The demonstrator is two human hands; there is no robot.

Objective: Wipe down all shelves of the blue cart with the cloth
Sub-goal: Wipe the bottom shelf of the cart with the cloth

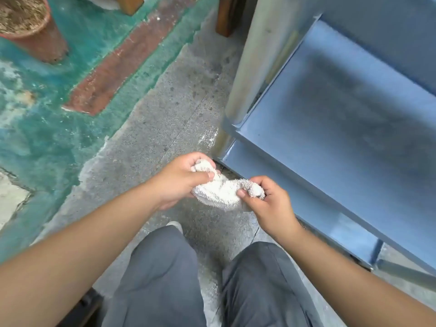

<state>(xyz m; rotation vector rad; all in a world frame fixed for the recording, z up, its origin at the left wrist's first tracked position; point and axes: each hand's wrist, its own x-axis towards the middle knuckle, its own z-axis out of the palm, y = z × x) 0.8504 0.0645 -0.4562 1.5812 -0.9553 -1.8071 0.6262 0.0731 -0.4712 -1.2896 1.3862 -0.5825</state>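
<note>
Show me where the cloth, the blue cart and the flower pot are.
cloth (223, 192): head view, middle of the white bunch between the hands.
blue cart (354, 109): head view, bare surface of its shelf.
flower pot (44, 41): head view, its reddish side wall.

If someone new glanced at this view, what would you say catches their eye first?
Most likely the white cloth at centre, bunched between the left hand and right hand, held above the concrete floor. Next, the blue cart filling the right side, its shelf smudged dark. A terracotta pot stands at top left on green-painted floor.
</note>
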